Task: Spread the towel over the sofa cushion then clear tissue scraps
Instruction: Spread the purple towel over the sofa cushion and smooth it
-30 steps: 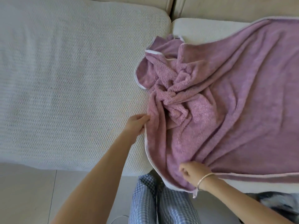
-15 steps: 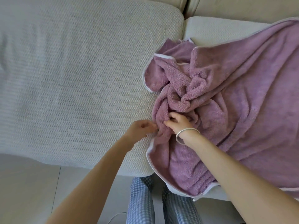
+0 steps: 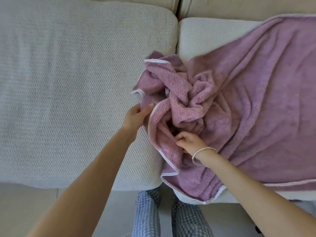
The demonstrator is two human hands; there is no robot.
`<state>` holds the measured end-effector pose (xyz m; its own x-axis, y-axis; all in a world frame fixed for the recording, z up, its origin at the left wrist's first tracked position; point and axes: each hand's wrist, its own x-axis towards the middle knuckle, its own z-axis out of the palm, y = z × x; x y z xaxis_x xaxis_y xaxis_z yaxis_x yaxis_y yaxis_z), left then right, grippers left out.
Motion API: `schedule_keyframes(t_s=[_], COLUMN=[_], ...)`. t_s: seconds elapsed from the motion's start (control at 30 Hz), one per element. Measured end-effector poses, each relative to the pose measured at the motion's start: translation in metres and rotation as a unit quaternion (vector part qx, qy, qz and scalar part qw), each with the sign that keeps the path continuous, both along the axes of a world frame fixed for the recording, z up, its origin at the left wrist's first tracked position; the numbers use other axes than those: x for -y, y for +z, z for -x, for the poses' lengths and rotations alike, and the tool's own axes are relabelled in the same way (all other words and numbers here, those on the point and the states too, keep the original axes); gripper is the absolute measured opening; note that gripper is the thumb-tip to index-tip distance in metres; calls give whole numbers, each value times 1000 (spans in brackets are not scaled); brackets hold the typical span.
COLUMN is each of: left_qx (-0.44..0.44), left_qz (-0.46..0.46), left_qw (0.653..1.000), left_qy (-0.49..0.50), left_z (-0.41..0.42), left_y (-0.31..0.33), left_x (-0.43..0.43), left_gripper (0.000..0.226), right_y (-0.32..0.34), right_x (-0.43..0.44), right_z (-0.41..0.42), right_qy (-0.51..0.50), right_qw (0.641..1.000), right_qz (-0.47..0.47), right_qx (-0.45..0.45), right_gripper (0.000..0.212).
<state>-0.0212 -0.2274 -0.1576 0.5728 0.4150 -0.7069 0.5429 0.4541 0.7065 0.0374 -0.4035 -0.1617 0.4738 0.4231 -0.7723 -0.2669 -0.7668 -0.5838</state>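
Observation:
A mauve fleecy towel [image 3: 256, 100] with a white hem lies over the right sofa cushion [image 3: 205, 35], flat on its right part and bunched into a twisted heap at its left end, near the gap between cushions. My left hand [image 3: 136, 115] pinches the towel's left hem at the edge of the heap. My right hand [image 3: 189, 141], with a pale bangle on the wrist, is closed on a fold of towel just below the heap. No tissue scraps are in sight.
The left sofa cushion [image 3: 77, 91], beige and woven, takes up the left half of the view. Backrest cushions [image 3: 222, 6] run along the top. Below the sofa front are pale floor tiles [image 3: 25, 211] and my legs in blue checked trousers [image 3: 148, 214].
My right hand came up from the towel's front hem into the bunched part, then slid slightly down to a lower fold. My left hand shifted up along the left hem, opening the heap a little.

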Motion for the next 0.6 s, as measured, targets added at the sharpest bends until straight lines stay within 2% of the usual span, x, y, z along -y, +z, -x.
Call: schedule_keyframes(t_s=[0.07,0.1,0.17,0.2,0.23,0.3,0.33,0.4,0.43,0.5,0.57,0.6], left_qx=[-13,-29,-75,-112,-150,-211,-213,-158,-122,-97,-125,-140], left_qz=[-108,-157,-201,-203,-208,-290,-354,-449,-476,-484,-482,-490], left_qw=[994,986,968,958,944,901,882,861,851,827,789,764], left_qy=[-16,-43,-128,-168,-209,-244,-227,-178,-185,-268,-360,-395], left_z=[15,26,45,56,64,71,70,62,55,44,39,37], left_y=[7,11,11,10,7,4,3,7,8,5,-2,-5], left_x=[-19,-28,-40,-45,-46,-44,-40,-31,-26,-17,-13,-12], left_gripper=[17,19,21,23,25,24,24,33,39,54,63,59], right_y=[9,17,32,38,42,42,38,31,28,22,18,16], right_x=[-11,-22,-42,-56,-69,-94,-103,-120,-125,-133,-137,-138], right_z=[-8,-13,-26,-31,-36,-43,-46,-50,-51,-55,-56,-56], right_qy=[10,-3,-13,9,56,189,255,321,330,338,359,368], right_qw=[984,960,902,878,870,889,895,891,887,876,860,851], right_qz=[19,13,-42,-64,-64,-13,24,77,96,140,173,180], right_qx=[179,280,430,474,486,418,366,312,310,313,319,329], right_gripper=[10,10,27,36,45,65,76,87,85,73,60,55])
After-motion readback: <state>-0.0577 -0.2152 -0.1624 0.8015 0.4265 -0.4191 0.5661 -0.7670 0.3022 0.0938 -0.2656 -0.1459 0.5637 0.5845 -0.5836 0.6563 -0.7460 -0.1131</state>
